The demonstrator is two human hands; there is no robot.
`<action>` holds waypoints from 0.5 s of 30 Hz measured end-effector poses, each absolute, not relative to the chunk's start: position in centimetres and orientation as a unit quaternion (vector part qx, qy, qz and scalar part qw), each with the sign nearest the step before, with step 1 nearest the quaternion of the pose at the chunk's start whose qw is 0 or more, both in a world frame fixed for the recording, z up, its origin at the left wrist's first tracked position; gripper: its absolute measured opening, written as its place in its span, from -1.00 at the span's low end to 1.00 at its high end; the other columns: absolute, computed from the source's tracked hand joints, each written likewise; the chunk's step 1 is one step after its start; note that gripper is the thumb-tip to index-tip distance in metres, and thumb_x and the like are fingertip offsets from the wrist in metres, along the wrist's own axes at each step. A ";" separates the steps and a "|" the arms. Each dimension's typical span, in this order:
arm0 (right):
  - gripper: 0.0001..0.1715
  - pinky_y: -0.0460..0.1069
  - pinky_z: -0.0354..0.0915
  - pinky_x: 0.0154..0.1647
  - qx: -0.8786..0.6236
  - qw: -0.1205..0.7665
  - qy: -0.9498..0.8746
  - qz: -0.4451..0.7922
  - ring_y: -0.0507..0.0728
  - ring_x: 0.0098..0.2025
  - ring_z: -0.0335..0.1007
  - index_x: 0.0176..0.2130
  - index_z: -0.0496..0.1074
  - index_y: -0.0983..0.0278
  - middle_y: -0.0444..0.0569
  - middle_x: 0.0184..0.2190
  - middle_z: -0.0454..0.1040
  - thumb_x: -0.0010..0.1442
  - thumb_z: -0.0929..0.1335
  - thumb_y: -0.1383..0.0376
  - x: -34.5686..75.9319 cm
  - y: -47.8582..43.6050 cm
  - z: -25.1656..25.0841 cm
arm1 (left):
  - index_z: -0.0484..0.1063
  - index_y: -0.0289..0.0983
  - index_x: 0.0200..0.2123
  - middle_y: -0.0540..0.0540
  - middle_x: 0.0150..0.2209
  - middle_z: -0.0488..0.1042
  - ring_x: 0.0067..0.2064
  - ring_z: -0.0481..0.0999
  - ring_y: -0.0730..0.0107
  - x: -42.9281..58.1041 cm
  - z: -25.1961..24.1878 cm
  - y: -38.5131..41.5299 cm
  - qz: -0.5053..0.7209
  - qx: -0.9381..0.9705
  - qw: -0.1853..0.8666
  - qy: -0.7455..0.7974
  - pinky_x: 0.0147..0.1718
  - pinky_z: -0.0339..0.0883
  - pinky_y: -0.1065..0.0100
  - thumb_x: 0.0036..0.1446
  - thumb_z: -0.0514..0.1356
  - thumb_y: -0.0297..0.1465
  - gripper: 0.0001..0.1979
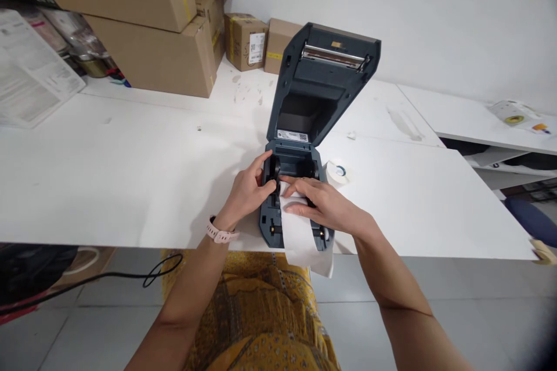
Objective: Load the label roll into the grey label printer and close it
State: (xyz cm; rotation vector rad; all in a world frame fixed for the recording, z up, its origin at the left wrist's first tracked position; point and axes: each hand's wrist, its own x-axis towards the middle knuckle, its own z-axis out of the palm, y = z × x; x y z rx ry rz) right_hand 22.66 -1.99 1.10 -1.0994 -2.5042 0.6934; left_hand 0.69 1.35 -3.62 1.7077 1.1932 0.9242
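Note:
A dark grey label printer point(266, 208) sits at the table's front edge with its lid point(282, 78) raised. Inside it lies a small white label roll point(285, 188), and its loose strip point(300, 237) runs forward over the front and hangs past the edge. My left hand point(248, 188) grips the printer's left side, its thumb reaching in at the roll's left end. From the right, my right hand point(324, 203) reaches in with its fingers closed on the roll and the strip's start. Its fingers partly cover the roll.
Another white roll point(336, 173) stands right of the printer on the white table point(130, 185). Cardboard boxes point(152, 58) are stacked at the back left, beside a printed sheet point(30, 69). A black cable point(126, 274) hangs below the table at left. Shelving point(500, 162) stands at right.

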 end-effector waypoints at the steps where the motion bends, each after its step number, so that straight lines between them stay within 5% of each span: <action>1: -0.65 0.19 0.44 0.14 -0.384 0.161 -0.877 0.240 0.29 0.22 0.48 -0.04 0.41 0.21 0.18 0.26 0.45 0.39 0.33 0.02 22.7 -2.0 1.1 | 0.23 -0.17 0.39 0.14 -0.57 0.22 -0.51 0.24 0.45 0.7 -3.6 1.3 0.371 0.680 0.417 0.475 -0.46 0.10 0.39 0.14 0.18 -0.42 -0.29; 8: -0.55 0.23 0.44 0.22 -0.371 0.189 -0.887 0.200 0.30 0.29 0.43 -0.03 0.48 0.25 0.22 0.26 0.46 0.31 0.39 -0.03 22.8 -2.3 0.5 | 0.26 -0.23 0.37 0.14 -0.58 0.21 -0.50 0.22 0.44 0.9 -3.4 1.3 0.376 0.678 0.408 0.483 -0.46 0.12 0.39 0.12 0.21 -0.41 -0.29; 15: -0.52 0.36 0.17 0.45 -0.373 0.198 -0.890 0.172 0.28 0.35 0.37 0.01 0.49 0.25 0.21 0.24 0.49 0.27 0.42 -0.03 22.9 -3.0 0.2 | 0.26 -0.21 0.37 0.15 -0.58 0.21 -0.51 0.21 0.45 0.8 -3.3 1.3 0.374 0.680 0.405 0.484 -0.47 0.10 0.38 0.13 0.22 -0.40 -0.29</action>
